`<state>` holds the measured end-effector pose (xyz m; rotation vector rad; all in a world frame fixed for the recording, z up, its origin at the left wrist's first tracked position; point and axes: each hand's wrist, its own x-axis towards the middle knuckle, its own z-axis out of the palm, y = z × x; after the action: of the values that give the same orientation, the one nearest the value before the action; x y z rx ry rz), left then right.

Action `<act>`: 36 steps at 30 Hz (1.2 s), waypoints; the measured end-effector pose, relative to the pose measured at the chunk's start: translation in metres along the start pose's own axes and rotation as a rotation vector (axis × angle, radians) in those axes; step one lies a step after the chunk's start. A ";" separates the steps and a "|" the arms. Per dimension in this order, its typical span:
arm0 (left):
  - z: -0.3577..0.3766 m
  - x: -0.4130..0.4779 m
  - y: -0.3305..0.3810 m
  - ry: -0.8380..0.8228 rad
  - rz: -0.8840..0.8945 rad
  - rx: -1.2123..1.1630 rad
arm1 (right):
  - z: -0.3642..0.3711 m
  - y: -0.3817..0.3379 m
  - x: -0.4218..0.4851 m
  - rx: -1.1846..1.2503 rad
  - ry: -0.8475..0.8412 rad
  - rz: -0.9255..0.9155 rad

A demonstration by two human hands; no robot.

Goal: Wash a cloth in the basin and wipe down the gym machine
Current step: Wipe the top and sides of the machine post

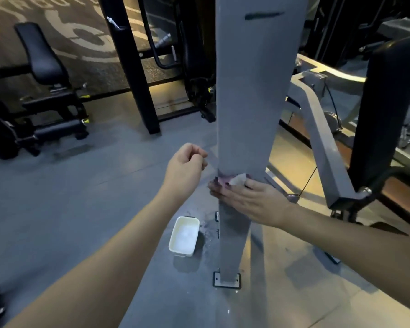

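A black padded gym bench (45, 65) stands at the far left on the grey floor (57, 197), and nearer the middle the person's left hand (185, 166) hangs in the air with its fingers curled in, holding nothing. Below it a white rectangular plastic basin (184, 235) holding cloudy water sits on the floor, long axis running away from the viewer, just beside the base of the tall smooth grey metal post of the gym machine (246, 102), which rises upright. The right hand (249, 202) lays straight fingers flat across the post, pressing a small pale crumpled cloth (232, 179) against it.
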<state>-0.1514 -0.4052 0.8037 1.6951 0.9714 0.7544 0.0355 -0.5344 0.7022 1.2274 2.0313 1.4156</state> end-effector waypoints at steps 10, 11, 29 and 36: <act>0.023 -0.005 0.019 -0.032 0.113 -0.103 | -0.027 0.082 -0.016 0.336 0.322 0.514; 0.023 -0.005 0.017 -0.039 0.133 -0.110 | -0.029 0.079 -0.011 0.289 0.338 0.564; -0.014 0.056 -0.018 -0.619 0.682 0.147 | -0.030 -0.051 0.140 0.625 0.626 2.169; -0.031 0.086 -0.013 -0.698 0.925 0.195 | -0.051 0.001 0.183 0.568 0.804 2.408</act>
<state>-0.1391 -0.3134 0.8035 2.3532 -0.2787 0.5445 -0.1004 -0.4130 0.7555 4.3187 -0.2290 1.8593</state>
